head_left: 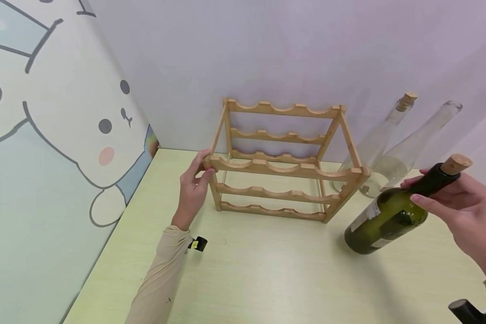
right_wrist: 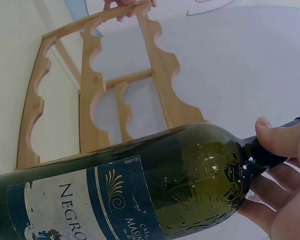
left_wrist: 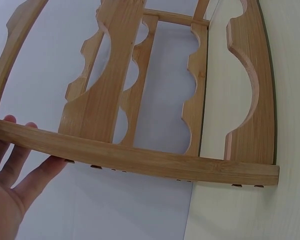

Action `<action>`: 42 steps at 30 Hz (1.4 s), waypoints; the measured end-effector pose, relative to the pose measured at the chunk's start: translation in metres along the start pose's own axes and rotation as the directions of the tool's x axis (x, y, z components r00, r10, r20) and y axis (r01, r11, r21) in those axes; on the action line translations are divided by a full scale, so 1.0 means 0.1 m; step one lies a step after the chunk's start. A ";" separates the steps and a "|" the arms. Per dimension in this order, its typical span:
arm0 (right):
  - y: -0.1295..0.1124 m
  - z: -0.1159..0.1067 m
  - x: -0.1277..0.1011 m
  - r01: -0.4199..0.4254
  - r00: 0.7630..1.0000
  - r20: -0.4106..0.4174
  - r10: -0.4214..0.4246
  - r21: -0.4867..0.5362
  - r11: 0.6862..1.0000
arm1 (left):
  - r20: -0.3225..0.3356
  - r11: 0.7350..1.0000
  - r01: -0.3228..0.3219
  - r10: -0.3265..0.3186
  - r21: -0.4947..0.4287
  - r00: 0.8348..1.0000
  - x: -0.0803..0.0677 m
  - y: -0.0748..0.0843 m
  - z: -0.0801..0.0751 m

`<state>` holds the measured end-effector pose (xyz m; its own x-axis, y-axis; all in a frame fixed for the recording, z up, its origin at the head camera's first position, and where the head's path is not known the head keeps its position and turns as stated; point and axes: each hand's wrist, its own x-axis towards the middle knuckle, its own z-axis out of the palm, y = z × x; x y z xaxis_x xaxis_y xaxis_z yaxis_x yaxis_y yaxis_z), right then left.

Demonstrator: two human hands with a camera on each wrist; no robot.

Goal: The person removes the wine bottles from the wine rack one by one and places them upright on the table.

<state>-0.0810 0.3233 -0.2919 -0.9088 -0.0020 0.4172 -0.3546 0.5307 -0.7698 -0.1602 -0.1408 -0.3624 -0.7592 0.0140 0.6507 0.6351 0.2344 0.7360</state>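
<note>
A wooden wine rack with scalloped rails stands on the table against the back wall. My left hand grips its upper left front corner, fingers around the end post, as the left wrist view also shows. My right hand holds a dark green wine bottle by the neck, thumb on one side and fingers on the other. The bottle leans, its cork up to the right and its base low, right of the rack. Whether the base touches the table I cannot tell. Its label shows in the right wrist view.
Two clear glass bottles stand behind the green one at the rack's right: a corked bottle and an uncorked bottle. A wall with cartoon drawings borders the left side. Pale table surface lies in front of the rack.
</note>
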 end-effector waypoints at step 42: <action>1.25 -0.62 0.60 -0.014 0.992 -0.094 0.086 0.594 0.805 | -0.008 1.000 -0.023 0.023 0.008 1.000 -0.05 0.02 0.01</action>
<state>-0.1660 0.4420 -0.3336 -0.9113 0.1228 0.3930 -0.4034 -0.0762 -0.9118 -0.1552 -0.1393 -0.3648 -0.7433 0.0116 0.6689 0.6513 0.2414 0.7195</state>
